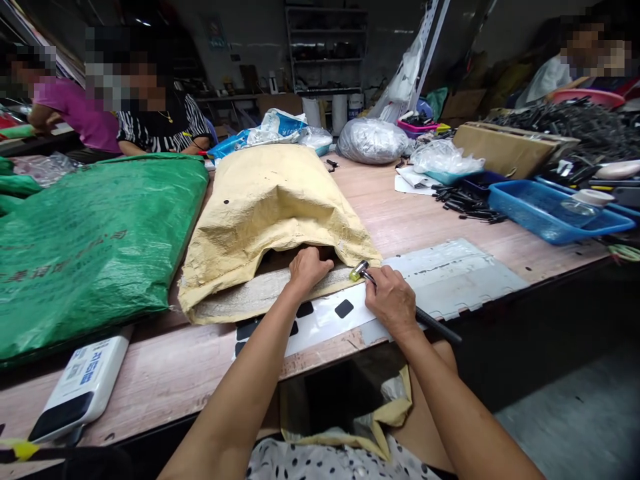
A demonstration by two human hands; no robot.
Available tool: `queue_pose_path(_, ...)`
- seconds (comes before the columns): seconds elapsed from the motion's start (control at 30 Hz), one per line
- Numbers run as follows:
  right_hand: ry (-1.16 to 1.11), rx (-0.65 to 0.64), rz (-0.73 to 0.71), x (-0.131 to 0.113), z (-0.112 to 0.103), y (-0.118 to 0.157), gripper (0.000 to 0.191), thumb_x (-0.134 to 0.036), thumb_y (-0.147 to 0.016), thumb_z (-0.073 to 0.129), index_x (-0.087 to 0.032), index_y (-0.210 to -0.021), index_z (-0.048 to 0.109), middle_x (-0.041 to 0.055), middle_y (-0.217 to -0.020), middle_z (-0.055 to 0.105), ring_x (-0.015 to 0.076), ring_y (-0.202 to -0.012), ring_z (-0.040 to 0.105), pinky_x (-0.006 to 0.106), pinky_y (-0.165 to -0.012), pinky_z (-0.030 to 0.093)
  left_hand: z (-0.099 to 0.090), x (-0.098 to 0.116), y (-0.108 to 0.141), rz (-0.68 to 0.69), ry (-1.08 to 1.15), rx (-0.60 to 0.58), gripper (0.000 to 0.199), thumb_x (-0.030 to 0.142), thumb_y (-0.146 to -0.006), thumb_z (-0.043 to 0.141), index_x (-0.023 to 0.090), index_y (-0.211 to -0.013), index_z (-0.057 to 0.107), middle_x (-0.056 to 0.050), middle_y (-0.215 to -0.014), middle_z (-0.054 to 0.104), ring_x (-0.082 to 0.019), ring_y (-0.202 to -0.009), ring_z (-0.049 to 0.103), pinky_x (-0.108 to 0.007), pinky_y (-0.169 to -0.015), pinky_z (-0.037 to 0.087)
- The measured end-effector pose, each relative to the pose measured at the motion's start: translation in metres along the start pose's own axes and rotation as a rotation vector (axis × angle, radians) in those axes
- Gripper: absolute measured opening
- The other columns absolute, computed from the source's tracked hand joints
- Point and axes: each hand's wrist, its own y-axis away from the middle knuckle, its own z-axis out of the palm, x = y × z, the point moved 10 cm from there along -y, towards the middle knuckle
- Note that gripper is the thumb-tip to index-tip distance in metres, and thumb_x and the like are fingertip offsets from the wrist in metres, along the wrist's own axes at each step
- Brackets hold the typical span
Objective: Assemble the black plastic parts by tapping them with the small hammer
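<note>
A large yellow woven sack (pixel 280 193) lies on the table with its mouth toward me. My left hand (pixel 309 270) is at that opening, thumb pointing right and fingers curled; what it holds, if anything, is hidden. Just right of the mouth, my right hand (pixel 393 300) is wrapped round a small hammer with a metal and yellow head (pixel 359 271) and a dark handle (pixel 439 325). Beneath both hands is a white sheet (pixel 320 333) with several black rounded squares, one of them (pixel 344 308) between my hands.
A green sack (pixel 95 247) fills the left, with a white device (pixel 83 380) before it. A grey plate (pixel 460 273) lies right of my hand. Farther right are black parts (pixel 467 203) and a blue tray (pixel 550 210). Several people sit beyond; an open yellow bag (pixel 395 413) is at my lap.
</note>
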Motion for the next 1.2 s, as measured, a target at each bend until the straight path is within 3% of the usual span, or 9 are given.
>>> queue_pose_path(0.1,0.003,0.003,0.003,0.001,0.001,0.000,0.020,-0.025,-0.093,0.056,-0.021,-0.108,0.068,0.0072,-0.099,0.065,0.0221,-0.091,0.052,0.032,-0.077,0.034,-0.019,-0.009,0.027,0.057,-0.035,0.017,0.016,0.035,-0.077,0.072,0.020,-0.083,0.072,-0.008,-0.095,0.071,-0.026,-0.092,0.065,-0.032,-0.074,0.046)
queue_pose_path(0.2,0.012,-0.004,0.000,0.001,0.002,0.001,0.020,-0.025,-0.094,0.055,-0.021,-0.109,0.068,0.0069,-0.099,0.065,0.0221,-0.091,0.052,0.032,-0.078,0.035,-0.032,-0.007,0.061,0.214,0.009,0.013,0.014,0.034,-0.081,0.070,0.022,-0.088,0.072,-0.003,-0.096,0.066,-0.021,-0.087,0.062,-0.030,-0.072,0.044)
queue_pose_path(0.4,-0.002,0.012,0.006,0.000,-0.002,0.002,0.021,-0.024,-0.093,0.056,-0.022,-0.109,0.069,0.0072,-0.099,0.065,0.0220,-0.091,0.052,0.032,-0.077,0.035,-0.015,-0.015,0.106,0.287,0.107,-0.065,0.010,0.025,-0.083,0.069,0.023,-0.093,0.071,-0.001,-0.096,0.062,-0.018,-0.085,0.061,-0.029,-0.075,0.045)
queue_pose_path(0.67,0.012,-0.018,-0.013,0.001,0.000,0.001,0.024,-0.021,-0.093,0.055,-0.021,-0.112,0.068,0.0075,-0.098,0.066,0.0224,-0.091,0.055,0.032,-0.076,0.037,-0.010,-0.026,0.107,0.305,0.286,-0.034,0.015,0.023,-0.080,0.074,0.023,-0.095,0.074,-0.001,-0.091,0.063,-0.017,-0.082,0.062,-0.029,-0.075,0.046)
queue_pose_path(0.77,-0.063,0.015,-0.017,-0.003,-0.016,0.001,0.027,-0.020,-0.096,0.051,-0.021,-0.118,0.066,0.0082,-0.102,0.067,0.0222,-0.093,0.058,0.032,-0.077,0.041,-0.012,-0.026,0.106,0.303,0.313,-0.025,0.015,0.020,-0.077,0.075,0.022,-0.093,0.075,0.000,-0.088,0.065,-0.017,-0.081,0.062,-0.029,-0.075,0.046)
queue_pose_path(0.87,-0.290,0.080,-0.049,-0.019,-0.042,0.003,0.030,-0.024,-0.100,0.045,-0.020,-0.124,0.063,0.0094,-0.108,0.068,0.0215,-0.100,0.063,0.032,-0.086,0.047,-0.012,-0.026,0.107,0.296,0.324,-0.025,0.015,0.020,-0.076,0.076,0.021,-0.091,0.075,-0.001,-0.086,0.066,-0.017,-0.079,0.061,-0.029,-0.074,0.046)
queue_pose_path(0.93,-0.469,0.046,-0.115,-0.039,-0.050,0.008,0.030,-0.025,-0.102,0.044,-0.020,-0.125,0.062,0.0100,-0.110,0.069,0.0215,-0.104,0.064,0.033,-0.092,0.049,-0.011,-0.026,0.107,0.290,0.325,-0.028,0.015,0.020,-0.076,0.076,0.021,-0.091,0.076,-0.001,-0.086,0.066,-0.017,-0.079,0.061,-0.029,-0.073,0.046)
queue_pose_path(1.07,-0.626,-0.098,-0.220,-0.075,-0.042,0.023,0.032,-0.023,-0.102,0.044,-0.022,-0.127,0.063,0.0092,-0.110,0.071,0.0209,-0.103,0.067,0.034,-0.092,0.053,-0.009,-0.027,0.106,0.271,0.320,-0.039,0.016,0.020,-0.077,0.075,0.022,-0.092,0.077,-0.001,-0.085,0.065,-0.016,-0.079,0.060,-0.028,-0.074,0.046)
queue_pose_path(1.2,-0.603,-0.127,-0.246,-0.088,-0.032,0.035,0.035,-0.021,-0.102,0.044,-0.021,-0.132,0.061,0.0095,-0.111,0.070,0.0204,-0.101,0.067,0.033,-0.089,0.054,-0.009,-0.026,0.106,0.270,0.316,-0.047,0.010,0.021,-0.078,0.074,0.021,-0.087,0.077,0.000,-0.082,0.061,-0.016,-0.079,0.058,-0.027,-0.074,0.044)
